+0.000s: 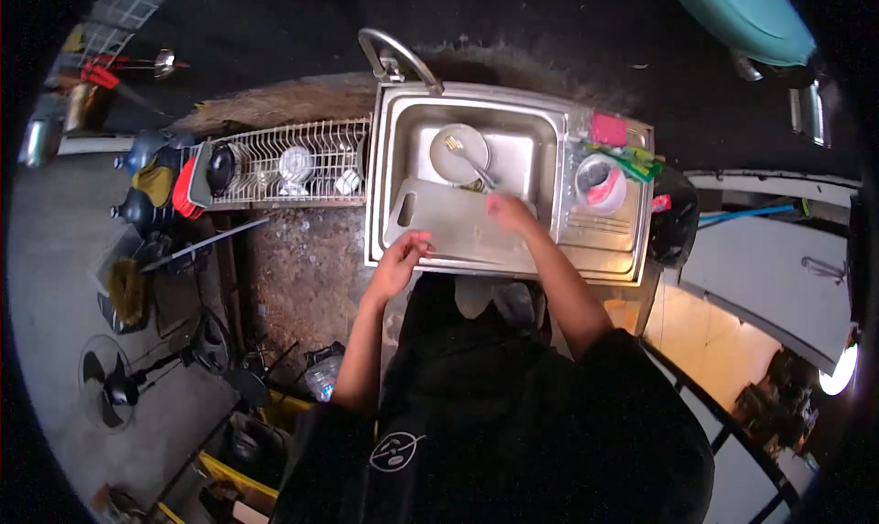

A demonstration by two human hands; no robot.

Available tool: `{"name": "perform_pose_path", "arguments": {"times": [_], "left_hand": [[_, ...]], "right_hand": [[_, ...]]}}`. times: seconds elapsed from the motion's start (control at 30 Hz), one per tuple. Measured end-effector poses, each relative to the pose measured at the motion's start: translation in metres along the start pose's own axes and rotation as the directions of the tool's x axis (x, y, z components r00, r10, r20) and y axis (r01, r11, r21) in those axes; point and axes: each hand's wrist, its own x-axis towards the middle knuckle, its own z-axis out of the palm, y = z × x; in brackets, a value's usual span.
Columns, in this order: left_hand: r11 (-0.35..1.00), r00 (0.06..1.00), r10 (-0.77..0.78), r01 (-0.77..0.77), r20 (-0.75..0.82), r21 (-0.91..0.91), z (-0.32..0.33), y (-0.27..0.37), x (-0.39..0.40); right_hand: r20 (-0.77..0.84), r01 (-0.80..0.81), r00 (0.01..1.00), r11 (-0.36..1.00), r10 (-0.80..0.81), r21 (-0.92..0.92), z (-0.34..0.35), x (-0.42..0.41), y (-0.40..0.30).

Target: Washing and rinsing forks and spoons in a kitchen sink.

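A grey cutting board with a slot handle lies across the front of the stainless steel sink. Behind it, a pale round plate sits in the basin with a fork resting over it. My right hand is over the board's right part, its curled fingers close to the end of the fork's handle; whether they grip anything cannot be made out. By the front left edge of the board, my left hand has its fingers apart and holds nothing.
An arched faucet stands at the sink's back left. On the drainboard are a white tub, a pink sponge and a green packet. A wire dish rack with dishes adjoins the left side. A black bag hangs at right.
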Motion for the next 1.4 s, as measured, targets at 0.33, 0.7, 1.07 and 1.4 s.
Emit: {"name": "perform_pose_path", "arguments": {"times": [0.33,0.7,1.07,1.4], "left_hand": [[0.968,0.962,-0.165,0.115,0.218,0.225,-0.044,0.021,0.048],[0.898,0.897,-0.262,0.091,0.356,0.431,-0.049,0.007,0.074],[0.921,0.832,-0.345,0.210,0.435,0.329,-0.011,0.020,0.123],[0.812,0.629,-0.474,0.584,0.615,0.029,0.045,0.003,0.160]], "right_hand": [[-0.357,-0.515,0.829,0.837,0.432,-0.183,0.050,0.074,0.014],[-0.528,-0.433,0.809,0.868,0.257,-0.241,0.039,0.034,-0.045],[-0.617,-0.046,0.599,0.791,0.510,0.610,0.036,0.000,-0.025],[-0.425,0.069,0.662,0.514,0.617,0.855,0.070,-0.089,-0.097]]}}
